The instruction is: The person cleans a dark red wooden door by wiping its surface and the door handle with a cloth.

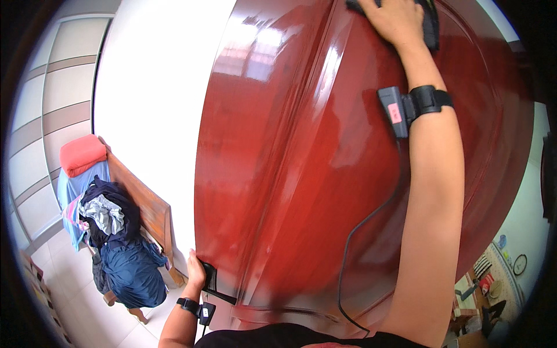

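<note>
A glossy red-brown panelled wooden door [278, 174] fills the middle of the view. At its upper part, my right hand [398, 21] presses a black cloth [431, 30] against the surface; the top frame edge cuts off some of the fingers. Lower down, my left hand [196, 272] holds the door's left edge, right beside a black lever handle [219, 291]. Part of the left hand's grip is hidden behind the edge. Each wrist wears a strap with a small black device, the right device [394, 112] trailing a black cable [346, 265].
Left of the door, clothes [126, 269] are heaped over a wooden chair, with a folded red cloth [82, 154] behind. A wooden board [143, 195] leans by the white wall [152, 87]. Sliding panels [65, 87] stand far left. Assorted items lie on a table [470, 296] at lower right.
</note>
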Available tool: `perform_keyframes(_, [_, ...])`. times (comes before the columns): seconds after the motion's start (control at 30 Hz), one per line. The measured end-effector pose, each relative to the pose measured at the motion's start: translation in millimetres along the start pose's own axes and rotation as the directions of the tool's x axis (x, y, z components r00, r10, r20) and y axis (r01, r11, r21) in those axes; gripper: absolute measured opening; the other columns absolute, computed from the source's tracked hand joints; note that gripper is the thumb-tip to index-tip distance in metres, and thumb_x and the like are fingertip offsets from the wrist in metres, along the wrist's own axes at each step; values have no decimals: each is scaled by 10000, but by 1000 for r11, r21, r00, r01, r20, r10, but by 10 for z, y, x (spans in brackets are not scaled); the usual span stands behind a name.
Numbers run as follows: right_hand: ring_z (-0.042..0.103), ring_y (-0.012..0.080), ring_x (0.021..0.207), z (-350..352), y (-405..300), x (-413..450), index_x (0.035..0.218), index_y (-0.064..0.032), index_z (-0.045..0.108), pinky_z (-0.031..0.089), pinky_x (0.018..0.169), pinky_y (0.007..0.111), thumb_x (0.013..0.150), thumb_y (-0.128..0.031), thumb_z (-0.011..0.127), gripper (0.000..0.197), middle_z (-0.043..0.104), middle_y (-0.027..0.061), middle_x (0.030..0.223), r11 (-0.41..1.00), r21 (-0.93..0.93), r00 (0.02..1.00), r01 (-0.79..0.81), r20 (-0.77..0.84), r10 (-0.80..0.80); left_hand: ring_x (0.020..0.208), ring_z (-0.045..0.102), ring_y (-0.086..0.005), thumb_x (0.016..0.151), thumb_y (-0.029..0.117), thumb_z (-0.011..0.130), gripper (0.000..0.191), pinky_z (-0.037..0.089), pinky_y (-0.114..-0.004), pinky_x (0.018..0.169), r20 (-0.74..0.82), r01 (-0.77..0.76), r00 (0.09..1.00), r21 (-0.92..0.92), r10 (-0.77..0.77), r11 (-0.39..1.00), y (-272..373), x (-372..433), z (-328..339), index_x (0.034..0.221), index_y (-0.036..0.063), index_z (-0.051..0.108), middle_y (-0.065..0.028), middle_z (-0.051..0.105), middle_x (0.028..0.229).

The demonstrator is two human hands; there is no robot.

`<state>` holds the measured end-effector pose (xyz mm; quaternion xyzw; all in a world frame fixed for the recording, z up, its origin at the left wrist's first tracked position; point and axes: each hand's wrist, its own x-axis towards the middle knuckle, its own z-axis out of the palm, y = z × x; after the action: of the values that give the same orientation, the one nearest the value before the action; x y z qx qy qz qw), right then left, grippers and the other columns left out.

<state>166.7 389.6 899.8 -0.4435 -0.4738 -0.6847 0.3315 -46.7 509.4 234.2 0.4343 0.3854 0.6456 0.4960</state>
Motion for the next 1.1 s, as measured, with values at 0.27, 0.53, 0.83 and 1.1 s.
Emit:
perform_keyframes(0.27, [306, 419, 1317, 39, -778, -1266, 1355, -134, 467, 205, 1078, 577, 840, -505, 542, 639, 391, 163, 1427, 929, 137, 939, 343, -36, -341, 698, 580, -197, 1013, 406, 230, 595, 473, -336, 682, 29, -1, 1000, -103, 4, 995, 223, -47, 168, 917, -33, 620, -87, 632, 784])
perform_keyframes(0.53, [364, 334, 1296, -327, -1271, -2305, 1282, -213, 550, 315, 985, 514, 667, -401, 683, 656, 407, 76, 1433, 611, 598, 638, 518, 206, -742, 809, 584, -197, 1024, 390, 225, 581, 457, -324, 813, 78, 71, 995, -156, -59, 985, -87, 110, 165, 957, -33, 618, -103, 644, 873])
perform_keyframes(0.83, [371, 362, 1291, 257, -941, -310, 1343, -235, 490, 304, 1035, 502, 804, -438, 590, 585, 390, 80, 1447, 891, 156, 905, 425, -42, -424, 840, 577, -204, 1021, 368, 220, 545, 450, -332, 826, 127, 74, 990, -145, -56, 987, -5, -23, 77, 1015, -35, 586, -116, 636, 915])
perform_keyframes(1.1, [217, 351, 1392, 352, -949, 534, 1429, -163, 362, 191, 1102, 521, 922, -555, 389, 642, 281, 120, 1508, 981, -98, 985, -169, 13, 171, 864, 573, -234, 1018, 346, 226, 533, 443, -342, 827, 111, 135, 986, -80, -126, 988, -66, -105, 40, 1004, -50, 583, -160, 628, 922])
